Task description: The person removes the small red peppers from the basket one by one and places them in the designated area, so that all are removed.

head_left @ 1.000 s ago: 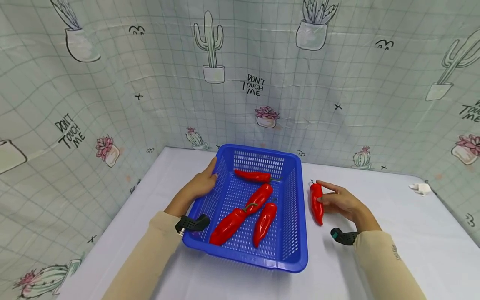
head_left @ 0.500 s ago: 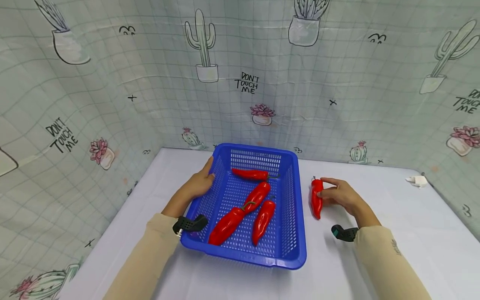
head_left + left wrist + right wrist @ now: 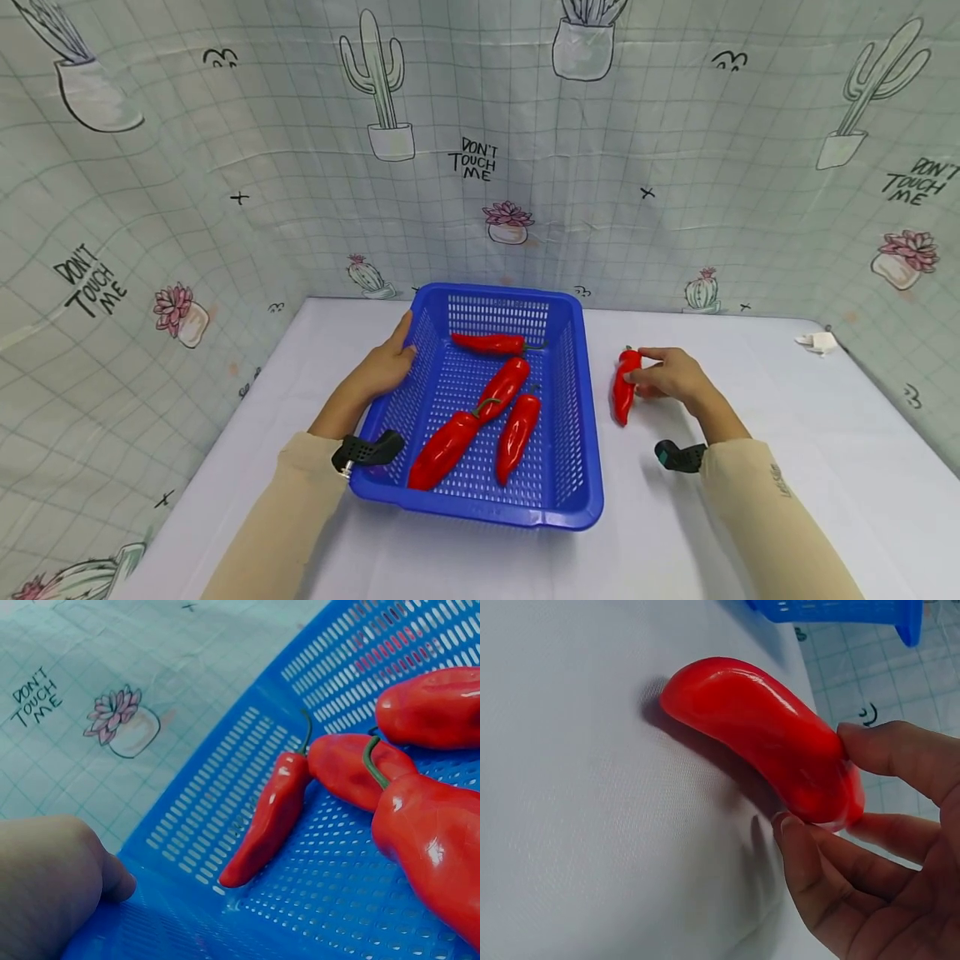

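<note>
Red pepper pinched at the basket's 3 o'clock

Red pepper [image 3: 621, 392] on the white table [image 3: 750, 383], just beside the blue basket [image 3: 480, 508], stem end toward 12, tip toward 6. Right hand [image 3: 671, 375]: thumb and fingertips pinch the stem-end half from the 3 o'clock side. Tip seems down on the cloth; cannot tell if the held end is raised. Left hand [image 3: 384, 368] grips the basket rim near 10, thumb over the edge. Four other peppers [image 3: 504, 390] inside, lying roughly at 12, 1, 4 and 8.

Handling, by judgement: light, fairly stiff, hard to bruise. High gloss suggests slippery skin; fingertips could slide along the taper. Best hold: opposed thumb and fingers across the thick body just below the stem, not the narrow tip or thin stalk.
</note>
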Demonstrator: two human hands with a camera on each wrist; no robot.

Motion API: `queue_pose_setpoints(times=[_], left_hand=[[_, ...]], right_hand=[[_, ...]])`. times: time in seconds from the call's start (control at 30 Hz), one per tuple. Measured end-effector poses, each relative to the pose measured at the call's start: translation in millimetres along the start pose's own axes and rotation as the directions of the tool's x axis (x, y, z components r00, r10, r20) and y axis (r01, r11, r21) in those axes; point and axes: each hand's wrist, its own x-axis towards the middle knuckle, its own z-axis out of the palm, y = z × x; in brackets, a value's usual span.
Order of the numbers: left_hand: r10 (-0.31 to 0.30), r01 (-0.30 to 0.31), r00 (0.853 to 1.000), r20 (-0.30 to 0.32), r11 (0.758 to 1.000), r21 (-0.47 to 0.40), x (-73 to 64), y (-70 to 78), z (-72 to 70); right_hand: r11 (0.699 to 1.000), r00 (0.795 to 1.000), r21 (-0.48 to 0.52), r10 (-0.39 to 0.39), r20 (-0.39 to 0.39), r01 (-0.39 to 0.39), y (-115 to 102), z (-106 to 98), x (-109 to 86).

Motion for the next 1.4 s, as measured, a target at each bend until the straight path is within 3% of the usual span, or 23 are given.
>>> queue_pose_setpoints(times=[0.53, 0.7, 0.87, 1.1, 1.4], left_hand=[[0.022, -0.022, 1.000, 0.009, 1.000, -0.016, 0.1, -7.0, -2.5], [0.016, -0.015, 1.000, 0.013, 1.000, -0.024, -1.3, -6.6, -1.6], [0.008, -0.008, 1.000, 0.019, 1.000, -0.022, -3.6, -7.2, -0.5], [0.015, -0.014, 1.000, 0.010, 0.999, -0.032, -3.7, -5.7, -1.7], [0.024, -0.023, 1.000, 0.010, 0.999, -0.030, 3.3, -6.0, 1.1]], right_hand=[[1.000, 0.999, -0.011, 0.008, -0.039, -0.009, 11, -2, -4.7], [0.998, 0.992, -0.068, 0.001, -0.128, -0.009, 19, -3, -7.5], [0.998, 0.965, -0.066, -0.010, -0.262, -0.008, 19, -3, -12.9], [0.996, 0.911, 0.086, 0.023, -0.411, 0.014, -8, -6, -15.0], [0.974, 0.891, 0.184, -0.035, -0.453, 0.132, -53, -9, -22.4]])
